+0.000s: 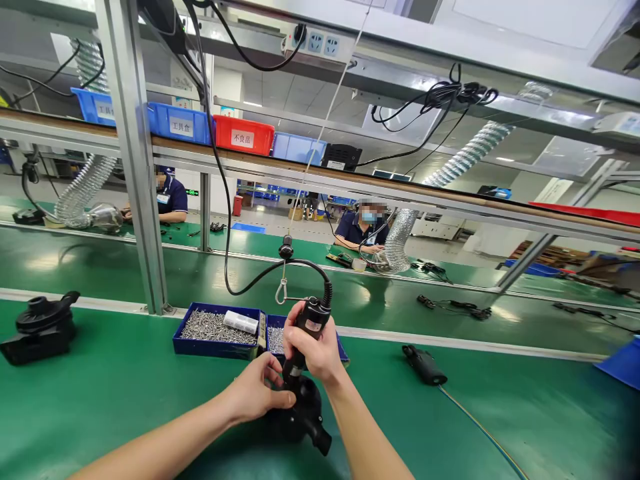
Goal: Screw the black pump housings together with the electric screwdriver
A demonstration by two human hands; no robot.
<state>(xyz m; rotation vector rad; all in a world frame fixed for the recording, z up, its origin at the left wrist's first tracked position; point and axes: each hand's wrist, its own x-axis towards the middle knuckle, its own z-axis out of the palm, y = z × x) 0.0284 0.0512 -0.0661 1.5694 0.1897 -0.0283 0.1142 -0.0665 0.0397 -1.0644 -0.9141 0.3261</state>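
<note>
Two hands work here: the left hand [260, 390] and the right hand [313, 347]. Two black pump housings: one [300, 413] under the hands, one [43, 327] far left. One electric screwdriver [307, 327]. Two blue screw trays [217, 330]. Two co-workers [363, 227] sit beyond.

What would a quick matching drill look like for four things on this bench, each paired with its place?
Things:
1. electric screwdriver
2. black housing
3. blue screw tray
4. red bin

Places:
A. on the upper shelf, between blue bins
B. gripped in the right hand
C. on the green mat, steadied by the left hand
D. behind the hands, beside the upright post

Pairs: 1-B, 2-C, 3-D, 4-A
</note>
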